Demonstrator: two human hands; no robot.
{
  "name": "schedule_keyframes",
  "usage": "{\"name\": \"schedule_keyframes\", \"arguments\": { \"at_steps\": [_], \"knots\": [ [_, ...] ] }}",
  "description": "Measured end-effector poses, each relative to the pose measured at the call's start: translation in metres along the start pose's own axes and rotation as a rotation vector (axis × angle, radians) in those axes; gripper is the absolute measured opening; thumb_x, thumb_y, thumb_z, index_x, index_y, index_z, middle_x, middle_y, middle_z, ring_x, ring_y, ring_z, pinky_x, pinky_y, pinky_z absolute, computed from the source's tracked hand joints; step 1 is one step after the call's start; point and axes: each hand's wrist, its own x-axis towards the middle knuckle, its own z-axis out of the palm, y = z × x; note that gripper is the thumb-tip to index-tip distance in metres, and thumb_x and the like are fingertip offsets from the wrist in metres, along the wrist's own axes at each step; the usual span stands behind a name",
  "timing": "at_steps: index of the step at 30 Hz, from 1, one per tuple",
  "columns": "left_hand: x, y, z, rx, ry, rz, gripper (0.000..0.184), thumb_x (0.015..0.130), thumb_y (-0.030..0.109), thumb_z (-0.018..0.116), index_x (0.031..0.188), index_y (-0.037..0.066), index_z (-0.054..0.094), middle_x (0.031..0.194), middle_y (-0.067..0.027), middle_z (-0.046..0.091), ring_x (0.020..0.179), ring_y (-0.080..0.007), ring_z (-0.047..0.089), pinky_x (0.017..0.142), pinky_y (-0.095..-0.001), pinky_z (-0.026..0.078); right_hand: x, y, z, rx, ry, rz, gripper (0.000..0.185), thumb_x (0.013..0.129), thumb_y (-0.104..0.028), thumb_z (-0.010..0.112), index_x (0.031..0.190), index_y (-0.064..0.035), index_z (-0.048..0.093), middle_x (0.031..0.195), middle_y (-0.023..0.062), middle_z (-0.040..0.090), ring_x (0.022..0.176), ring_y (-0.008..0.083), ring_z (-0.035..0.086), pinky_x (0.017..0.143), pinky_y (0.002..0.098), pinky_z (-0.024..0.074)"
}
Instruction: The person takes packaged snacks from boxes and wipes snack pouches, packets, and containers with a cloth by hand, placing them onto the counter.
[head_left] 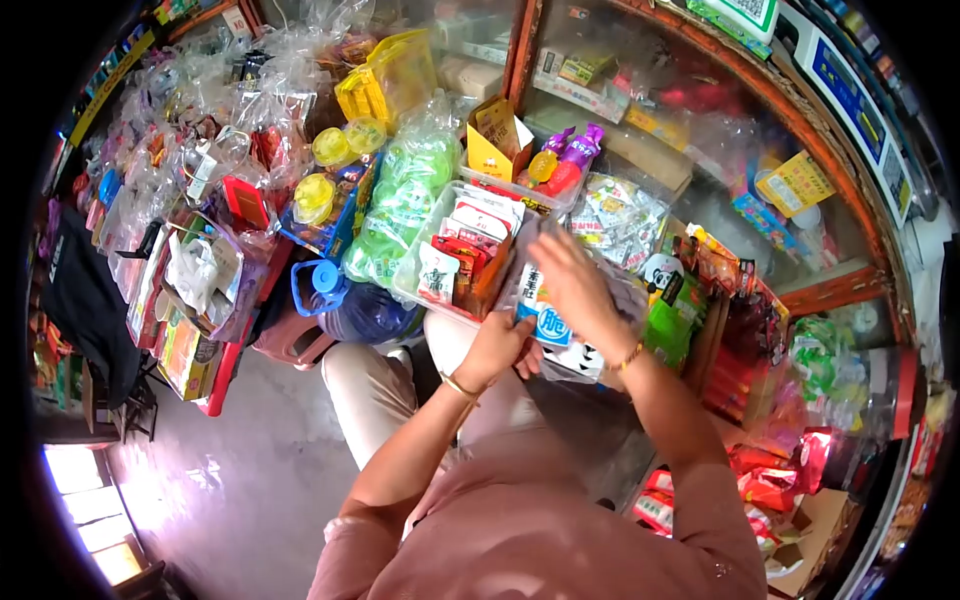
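My left hand (496,348) grips the near left side of a snack box (548,322) with white and blue printing and a panda picture. Its fingers curl around the edge of the box, which I hold tilted above my lap. Over the upper part of the box is my right hand (572,282), fingers stretched out and slightly blurred. It hides part of the box, and whether it touches the surface I cannot tell. Just left of the box stands a clear plastic tub (420,262) filled with red and white snack packets (478,235).
A blue-capped water jug (372,312) stands near my knee. Green plastic-wrapped goods (400,205) lie beyond it. Silver-white packets (617,215) rest behind the box, and a green panda packet (672,315) is to its right. A wood-framed glass case (690,110) borders the back.
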Motion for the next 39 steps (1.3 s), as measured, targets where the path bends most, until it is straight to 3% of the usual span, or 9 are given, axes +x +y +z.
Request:
{"name": "schedule_keyframes", "arguments": {
  "at_steps": [6, 9, 12, 18, 22, 28, 31, 36, 39],
  "knots": [
    [0.005, -0.004, -0.002, -0.055, -0.01, 0.028, 0.028, 0.094, 0.014, 0.044, 0.082, -0.009, 0.052, 0.066, -0.0179, 0.061, 0.052, -0.0245, 0.061, 0.044, -0.0311, 0.051, -0.036, -0.037, 0.001, 0.33, -0.076, -0.077, 0.036, 0.076, 0.001, 0.051, 0.111, -0.0003, 0.057, 0.12, 0.015, 0.053, 0.12, 0.0314, 0.043, 0.102, 0.0403, 0.0336],
    [0.003, 0.001, 0.004, -0.063, -0.023, 0.045, 0.027, 0.095, 0.015, 0.043, 0.083, -0.008, 0.05, 0.068, -0.0185, 0.061, 0.053, -0.0255, 0.062, 0.046, -0.0324, 0.053, -0.023, -0.006, 0.003, 0.135, -0.015, -0.093, 0.039, 0.074, 0.004, 0.052, 0.113, -0.0017, 0.057, 0.12, 0.0148, 0.053, 0.118, 0.0313, 0.046, 0.1, 0.0409, 0.036],
    [-0.001, 0.004, 0.004, -0.064, -0.002, 0.05, 0.025, 0.095, 0.014, 0.043, 0.083, -0.007, 0.049, 0.068, -0.0186, 0.061, 0.054, -0.0254, 0.062, 0.047, -0.0325, 0.053, -0.009, 0.003, 0.004, 0.07, 0.08, 0.103, 0.038, 0.076, 0.004, 0.051, 0.113, -0.0011, 0.057, 0.122, 0.0137, 0.052, 0.119, 0.0311, 0.044, 0.099, 0.0411, 0.0362],
    [-0.002, -0.003, 0.003, 0.034, -0.031, 0.06, 0.026, 0.094, 0.013, 0.045, 0.081, -0.008, 0.052, 0.07, -0.0194, 0.062, 0.057, -0.0245, 0.064, 0.05, -0.0321, 0.055, -0.025, -0.013, -0.002, 0.111, -0.093, -0.135, 0.036, 0.075, 0.003, 0.052, 0.109, -0.0021, 0.06, 0.12, 0.0123, 0.054, 0.119, 0.028, 0.045, 0.099, 0.0382, 0.0366],
    [-0.003, 0.0, 0.004, 0.02, 0.023, 0.102, 0.028, 0.094, 0.014, 0.045, 0.081, -0.009, 0.052, 0.068, -0.0194, 0.062, 0.057, -0.0242, 0.064, 0.051, -0.0321, 0.055, -0.006, 0.002, 0.003, 0.01, 0.011, 0.109, 0.037, 0.077, 0.003, 0.049, 0.113, -0.0027, 0.058, 0.123, 0.0123, 0.052, 0.121, 0.029, 0.043, 0.103, 0.039, 0.0341],
    [-0.004, 0.001, 0.005, 0.009, 0.012, 0.114, 0.028, 0.094, 0.012, 0.046, 0.08, -0.011, 0.053, 0.068, -0.0199, 0.063, 0.057, -0.0257, 0.065, 0.05, -0.0324, 0.055, -0.024, -0.002, 0.0, 0.11, -0.023, -0.125, 0.036, 0.077, 0.003, 0.049, 0.112, -0.0031, 0.058, 0.117, 0.0126, 0.054, 0.113, 0.0309, 0.048, 0.097, 0.0383, 0.0385],
    [-0.003, -0.006, 0.004, 0.019, 0.015, 0.124, 0.024, 0.094, 0.011, 0.045, 0.084, -0.01, 0.052, 0.067, -0.0201, 0.062, 0.058, -0.026, 0.065, 0.05, -0.0326, 0.055, -0.011, 0.012, -0.003, 0.022, 0.072, 0.118, 0.042, 0.075, 0.007, 0.05, 0.117, -0.0019, 0.053, 0.119, 0.0137, 0.051, 0.111, 0.0313, 0.049, 0.094, 0.0374, 0.042],
    [-0.004, -0.003, 0.003, 0.001, 0.02, 0.109, 0.023, 0.094, 0.012, 0.044, 0.085, -0.009, 0.05, 0.071, -0.0191, 0.062, 0.059, -0.0259, 0.065, 0.05, -0.0325, 0.056, -0.049, -0.028, -0.004, 0.007, -0.065, -0.101, 0.052, 0.073, 0.009, 0.048, 0.124, -0.0025, 0.049, 0.122, 0.0136, 0.047, 0.119, 0.0305, 0.043, 0.098, 0.0376, 0.039],
    [0.001, -0.007, 0.007, -0.061, 0.014, 0.119, 0.023, 0.093, 0.011, 0.046, 0.087, -0.01, 0.052, 0.07, -0.0208, 0.063, 0.058, -0.0271, 0.065, 0.051, -0.0331, 0.055, -0.041, 0.004, -0.015, 0.133, -0.041, 0.12, 0.051, 0.073, 0.01, 0.045, 0.122, -0.0015, 0.049, 0.125, 0.0158, 0.047, 0.117, 0.0331, 0.044, 0.098, 0.0388, 0.0379]
  ]
}}
